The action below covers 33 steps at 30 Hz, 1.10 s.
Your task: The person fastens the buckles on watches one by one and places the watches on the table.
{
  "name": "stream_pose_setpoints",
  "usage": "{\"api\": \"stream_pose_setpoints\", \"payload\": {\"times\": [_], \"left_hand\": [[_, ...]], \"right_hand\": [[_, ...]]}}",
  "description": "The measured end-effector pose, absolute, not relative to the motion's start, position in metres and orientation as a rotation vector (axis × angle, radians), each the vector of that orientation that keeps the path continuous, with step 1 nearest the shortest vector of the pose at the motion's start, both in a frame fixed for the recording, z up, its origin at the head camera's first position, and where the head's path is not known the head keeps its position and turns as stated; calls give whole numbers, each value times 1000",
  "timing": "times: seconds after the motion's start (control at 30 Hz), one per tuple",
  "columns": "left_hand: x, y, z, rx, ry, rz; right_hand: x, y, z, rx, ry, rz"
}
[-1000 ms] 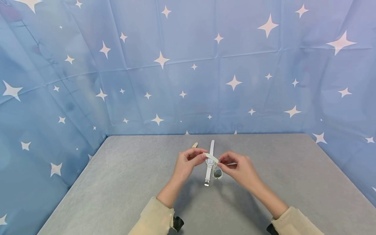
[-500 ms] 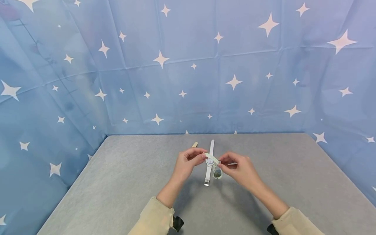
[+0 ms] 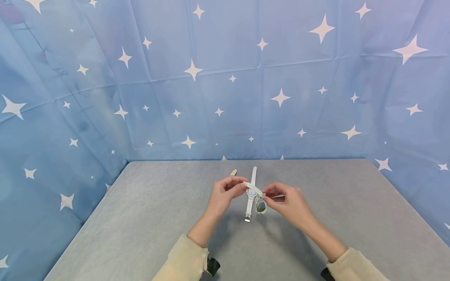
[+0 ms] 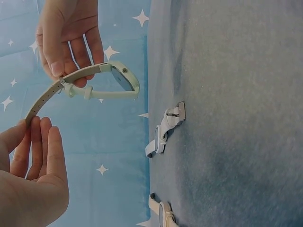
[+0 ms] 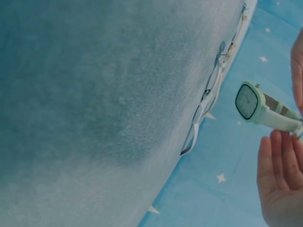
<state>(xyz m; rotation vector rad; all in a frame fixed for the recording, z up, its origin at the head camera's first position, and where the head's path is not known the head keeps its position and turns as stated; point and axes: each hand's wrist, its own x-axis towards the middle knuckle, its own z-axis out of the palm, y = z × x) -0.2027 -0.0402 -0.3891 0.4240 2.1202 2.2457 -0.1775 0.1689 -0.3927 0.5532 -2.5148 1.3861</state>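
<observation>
A pale green wristwatch [image 5: 247, 101] with a squarish dial hangs in the air between my hands, its strap fastened into a loop. My left hand [image 3: 218, 197] pinches the free end of the strap [image 4: 40, 101] between thumb and fingers. By the buckle [image 4: 62, 81], my right hand [image 3: 290, 203] pinches the same strap with thumb and fingertips. The watch case dangles below the right fingertips in the head view. Behind it, a white watch [image 3: 249, 207] lies lengthwise on the table, partly covered by the green strap in that view.
A cream-coloured watch [image 4: 163, 213] lies left of the white one, mostly hidden behind my left hand in the head view, where only its strap tip [image 3: 233, 172] shows. The grey table [image 3: 140, 218] ends at a blue curtain [image 3: 225, 93] with white stars.
My right hand has shifted very slightly to the right, and a little more of the green strap shows between my hands. The watches on the table have stayed put.
</observation>
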Motion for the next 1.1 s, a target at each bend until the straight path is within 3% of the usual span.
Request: {"api": "stream_pose_setpoints", "payload": {"times": [1.1], "left_hand": [[-203, -43, -395, 456, 2122, 2170]], "right_hand": [[-176, 167, -392, 550, -2500, 1370]]}}
